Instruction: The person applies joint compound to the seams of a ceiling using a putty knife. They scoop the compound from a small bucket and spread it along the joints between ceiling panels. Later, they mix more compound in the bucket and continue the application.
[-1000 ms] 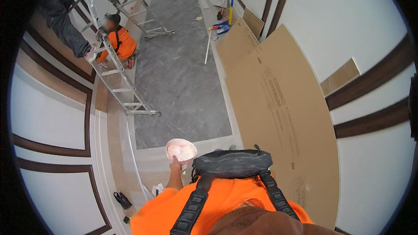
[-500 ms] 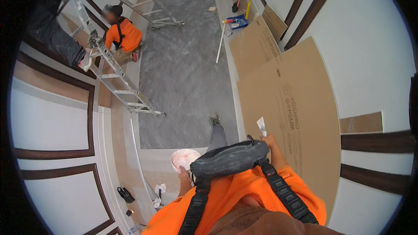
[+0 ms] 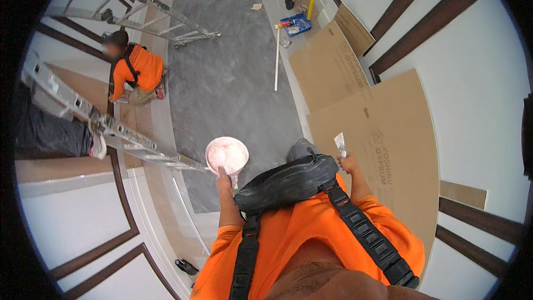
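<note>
My left hand (image 3: 223, 180) is closed on the near side of a pale pink bucket (image 3: 210, 158), which is held out in front of me. Whitish, pasty stuff lies inside the bucket. In my right hand (image 3: 348, 163) is a putty knife (image 3: 340, 142), gripped by its handle, its pale-smeared blade pointing up and away from me. That knife is above the brown gypsum board at my right. A black pouch (image 3: 286, 183) on my harness partly covers the space between my hands.
A stepladder (image 3: 133, 136) stands at left, with a person's leg (image 3: 55, 136) on it. Beyond, a person in orange (image 3: 139, 69) crouches by the wall near another ladder (image 3: 161, 19). Gypsum boards (image 3: 355, 128) lean at right. A blue tray (image 3: 300, 25) and white pole (image 3: 277, 58) lie farther off.
I have moved forward along the grey floor covering, and the near ladder is closer. My left hand has brought the bucket forward and up; the putty knife remains in my right hand.
</note>
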The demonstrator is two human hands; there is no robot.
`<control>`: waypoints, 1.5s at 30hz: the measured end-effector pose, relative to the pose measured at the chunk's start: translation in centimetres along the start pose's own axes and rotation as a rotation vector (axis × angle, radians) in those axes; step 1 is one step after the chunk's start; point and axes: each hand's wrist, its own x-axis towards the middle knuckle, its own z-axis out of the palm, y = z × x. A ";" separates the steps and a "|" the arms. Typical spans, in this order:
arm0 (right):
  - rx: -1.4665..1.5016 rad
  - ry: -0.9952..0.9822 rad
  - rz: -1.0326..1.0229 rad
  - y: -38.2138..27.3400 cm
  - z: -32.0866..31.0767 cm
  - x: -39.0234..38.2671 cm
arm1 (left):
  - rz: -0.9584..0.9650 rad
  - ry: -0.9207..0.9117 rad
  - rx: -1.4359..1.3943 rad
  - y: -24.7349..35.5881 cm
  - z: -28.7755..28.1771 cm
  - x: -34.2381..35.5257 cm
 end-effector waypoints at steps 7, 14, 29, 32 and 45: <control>0.070 -0.056 0.084 -10.4 0.2 13.5 | 0.037 -0.056 -0.194 11.4 8.0 3.9; -0.376 -0.231 0.158 -27.5 -1.6 26.3 | -0.198 0.113 -0.119 16.6 11.1 6.1; -0.128 -0.010 -0.167 -74.2 4.4 55.4 | -0.096 0.059 0.109 57.1 28.7 28.7; -0.128 0.055 -0.107 -72.2 3.2 58.0 | 0.006 -0.008 0.295 70.9 34.8 34.9; 0.108 -0.103 0.290 -95.3 10.9 72.1 | 0.297 -0.344 0.014 115.4 62.7 52.4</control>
